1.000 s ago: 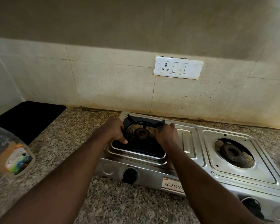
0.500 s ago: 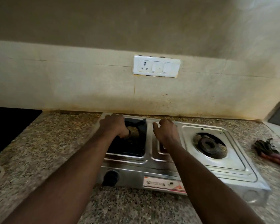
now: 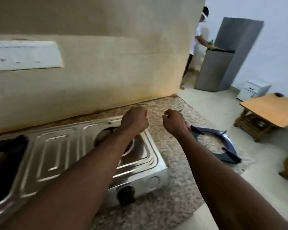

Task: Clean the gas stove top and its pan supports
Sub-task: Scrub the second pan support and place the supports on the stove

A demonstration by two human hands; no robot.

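We look down from the head camera, and the picture is blurred. The left hand [image 3: 134, 121] is curled into a fist with its back toward us, above the far right corner of the stove [image 3: 56, 146]. Nothing shows in it. The left forearm crosses the stove's right burner [image 3: 103, 135] and hides most of it. The right hand [image 3: 174, 122] is just beside the left, apart from it, over the counter [image 3: 165, 143], with its fingers curled in too. A thin sliver pokes out past its knuckles, but we cannot tell whether it grips anything. A dark pan support [image 3: 231, 146] lies flat on the counter to the right of the stove, clear of it. Its near corner runs in behind the right wrist, so we cannot say whether hand and support touch. The stove sits along the wall [image 3: 106, 72]. Its left burner well [image 3: 5, 163] is dark and too smeared to read, and a black knob [image 3: 125, 193] shows on its front below the right burner. A white switch plate [image 3: 23, 55] hangs on the wall at the left. Past the counter's end we see a grey fridge [image 3: 223, 63] with another person [image 3: 198, 39] beside it, and a low wooden table [image 3: 269, 108].
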